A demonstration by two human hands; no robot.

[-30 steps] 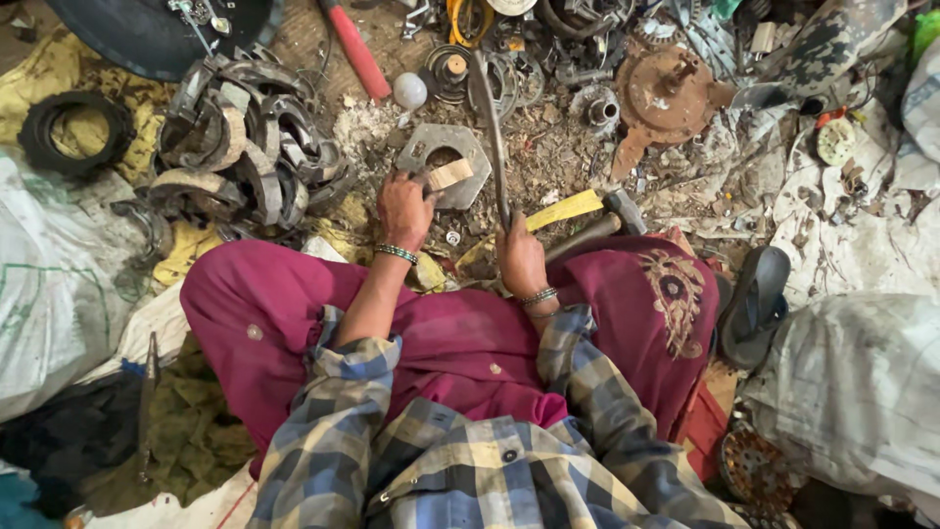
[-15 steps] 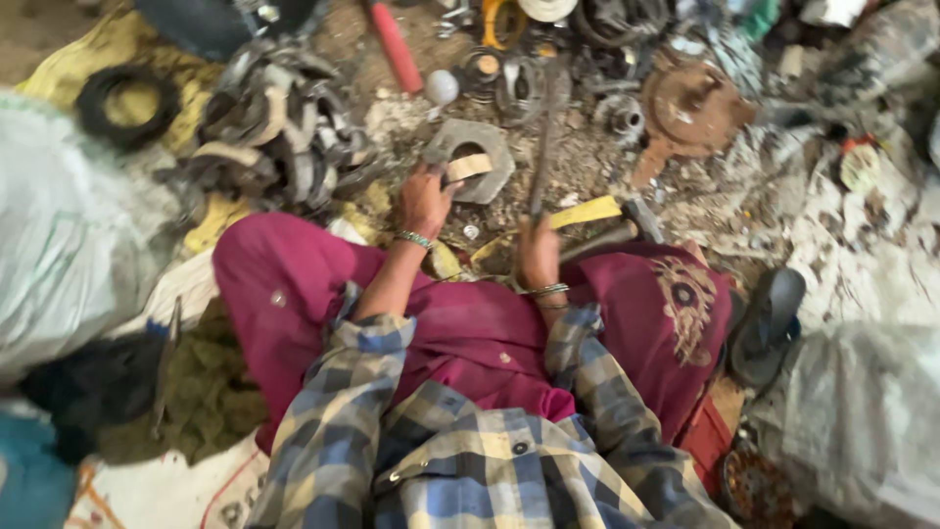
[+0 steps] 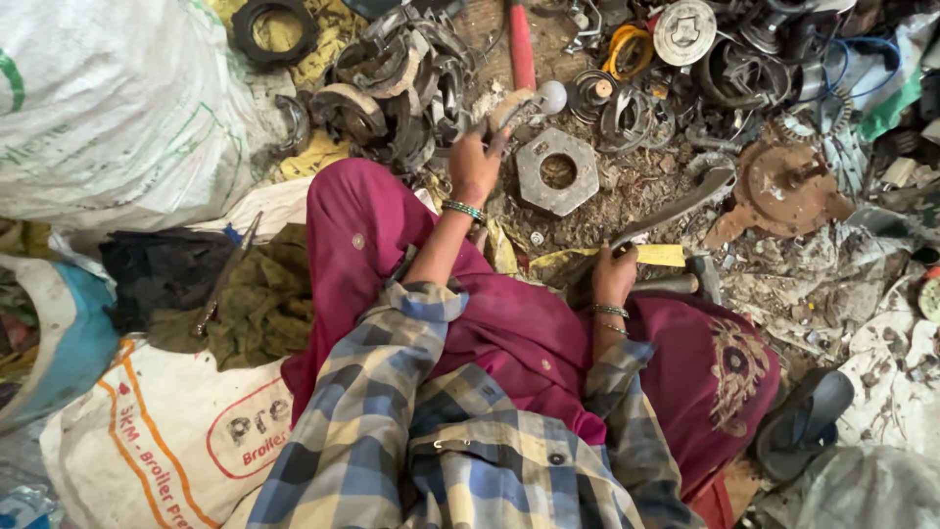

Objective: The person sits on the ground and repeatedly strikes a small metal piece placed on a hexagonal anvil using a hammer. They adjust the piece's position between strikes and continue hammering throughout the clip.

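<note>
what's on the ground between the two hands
In the head view, a grey hexagonal metal plate with a round centre hole lies on the littered dirt between the left hand and the right hand.

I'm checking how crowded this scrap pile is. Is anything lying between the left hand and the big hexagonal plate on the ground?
Nothing visible. The left hand grips a small metal piece just left of the hex plate, with only bare dirt between them. The right hand holds a curved bar that passes right of the plate.
</note>
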